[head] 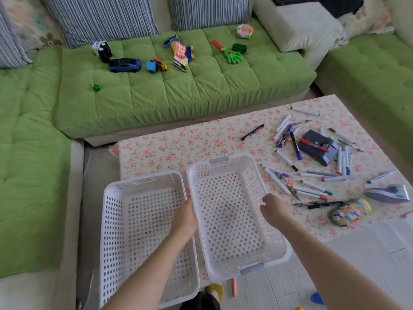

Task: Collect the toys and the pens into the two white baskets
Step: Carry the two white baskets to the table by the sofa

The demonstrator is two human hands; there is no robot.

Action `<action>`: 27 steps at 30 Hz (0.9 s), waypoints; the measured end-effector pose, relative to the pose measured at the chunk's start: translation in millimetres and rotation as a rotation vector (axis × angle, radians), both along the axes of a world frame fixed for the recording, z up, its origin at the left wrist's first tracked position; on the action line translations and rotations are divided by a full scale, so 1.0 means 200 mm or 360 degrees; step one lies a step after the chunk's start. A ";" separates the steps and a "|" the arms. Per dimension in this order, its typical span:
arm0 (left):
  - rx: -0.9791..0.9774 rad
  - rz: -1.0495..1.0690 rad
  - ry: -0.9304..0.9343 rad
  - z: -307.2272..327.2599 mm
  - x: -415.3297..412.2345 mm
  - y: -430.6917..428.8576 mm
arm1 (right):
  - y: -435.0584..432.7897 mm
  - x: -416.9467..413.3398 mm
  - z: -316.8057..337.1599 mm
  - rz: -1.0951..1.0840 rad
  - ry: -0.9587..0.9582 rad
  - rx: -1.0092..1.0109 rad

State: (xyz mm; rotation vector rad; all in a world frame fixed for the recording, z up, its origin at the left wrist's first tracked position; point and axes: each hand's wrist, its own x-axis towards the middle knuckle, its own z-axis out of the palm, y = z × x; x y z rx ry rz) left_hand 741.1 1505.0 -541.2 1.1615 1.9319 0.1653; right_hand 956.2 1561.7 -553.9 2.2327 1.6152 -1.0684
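No text, label or number can be read anywhere here.

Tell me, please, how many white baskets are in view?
2. The left basket lies at the floral cloth's left edge. The right basket lies beside it on the cloth, next to the pens. Both are empty; no others show.

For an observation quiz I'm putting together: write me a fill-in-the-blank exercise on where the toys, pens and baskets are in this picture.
1. The toys lie on the ___ sofa.
2. The pens are scattered on the floral cloth, to the ___ of both baskets.
3. The left basket and the right basket are both ___.
4. The right hand grips the rim of the ___ basket.

Missing words: green; right; empty; right.
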 end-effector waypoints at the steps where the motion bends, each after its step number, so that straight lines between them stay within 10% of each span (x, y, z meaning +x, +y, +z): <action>1: 0.0016 0.0001 -0.0017 0.04 -0.01 -0.01 | 0.00 -0.03 0.04 0.0029 0.0011 0.0002; 13: 0.0163 0.0252 0.0068 0.36 -0.44 -0.24 | -0.10 -0.51 0.47 0.0297 0.0167 0.0127; 27: -0.0136 0.0079 0.0251 0.11 -1.10 -0.54 | -0.49 -0.97 0.15 0.0188 -0.0079 0.0076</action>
